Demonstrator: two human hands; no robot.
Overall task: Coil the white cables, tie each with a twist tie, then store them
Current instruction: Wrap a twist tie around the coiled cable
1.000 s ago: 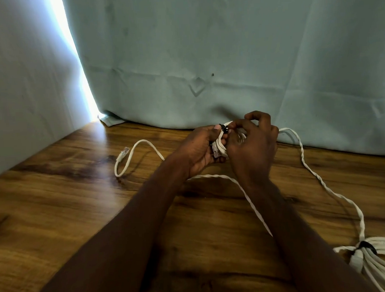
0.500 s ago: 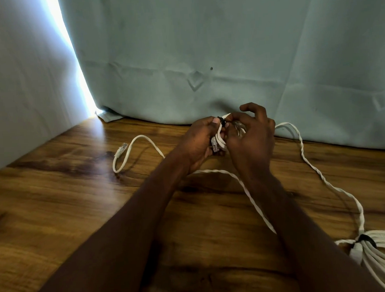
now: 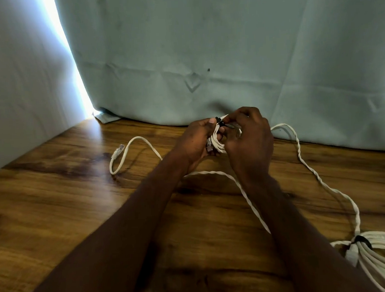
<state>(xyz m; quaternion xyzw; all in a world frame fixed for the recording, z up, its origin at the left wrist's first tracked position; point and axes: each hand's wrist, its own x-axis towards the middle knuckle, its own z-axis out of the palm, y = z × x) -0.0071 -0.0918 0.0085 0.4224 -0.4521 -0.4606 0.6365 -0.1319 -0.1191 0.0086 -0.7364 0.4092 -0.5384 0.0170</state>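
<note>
Both hands meet above the wooden table point(image 3: 56, 208). My left hand point(image 3: 193, 143) grips a small coil of white cable point(image 3: 217, 142), thumb on top. My right hand point(image 3: 249, 138) pinches a black twist tie point(image 3: 219, 121) at the top of that coil. One end of the cable, with a clear plug point(image 3: 118, 151), trails off to the left on the table. A long twisted stretch of white cable point(image 3: 311, 168) runs from the hands rightward and down to a larger white bundle point(image 3: 380, 256) at the lower right, bound with a black tie point(image 3: 361, 240).
A pale blue-green curtain point(image 3: 204, 56) hangs along the back of the table, with a bright gap of light point(image 3: 71, 63) at the left. A pale wall point(image 3: 16, 88) closes the left side.
The view has shifted slightly; both hands stay together on the small coil, with the right fingers working at the black tie. The cables on the table lie as before.
</note>
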